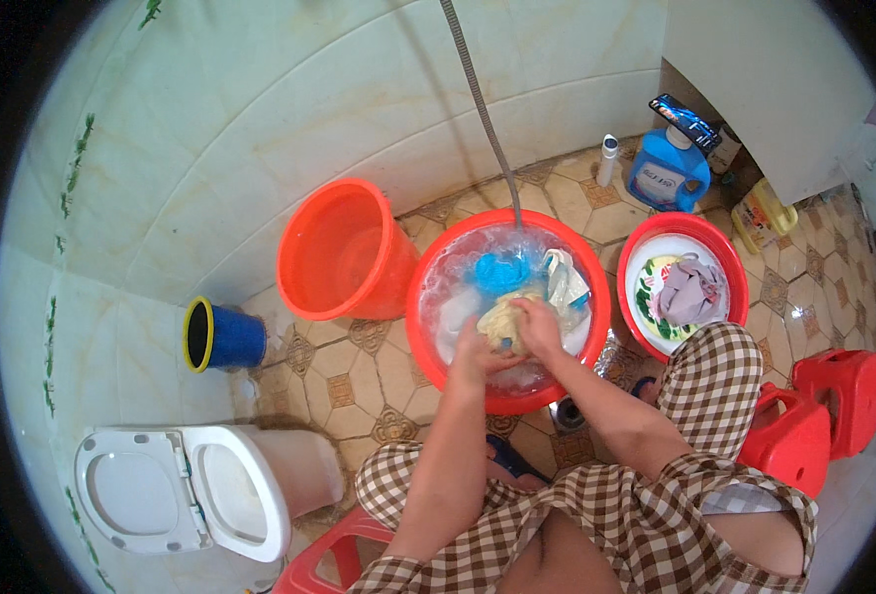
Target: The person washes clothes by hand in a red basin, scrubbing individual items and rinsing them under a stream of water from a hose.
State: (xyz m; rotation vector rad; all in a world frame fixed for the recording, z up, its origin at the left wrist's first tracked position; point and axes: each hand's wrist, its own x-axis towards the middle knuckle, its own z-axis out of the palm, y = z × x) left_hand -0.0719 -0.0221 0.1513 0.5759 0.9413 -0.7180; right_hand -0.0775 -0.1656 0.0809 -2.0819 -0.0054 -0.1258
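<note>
A large red plastic basin [599, 319] holds sudsy water and soaking cloths. Over it, my left hand [481, 349] and my right hand [537, 324] grip a wet, bunched cream cloth [500, 321] from both sides. Just behind this cloth a bright blue cloth [501, 273] lies in the water, and a white and blue cloth [566, 282] is at the basin's right side. A grey ribbed shower hose [480, 96] hangs down into the far part of the basin. My left fingers are partly hidden by the wrist and the cloth.
A smaller red-rimmed basin [739, 286] with a mauve cloth [690, 289] stands right. An orange bucket [401, 278] and blue bucket [241, 341] are left, a toilet [278, 512] nearer. Behind stand a blue detergent jug [657, 178] with a phone [684, 122] on top and a white bottle [606, 162].
</note>
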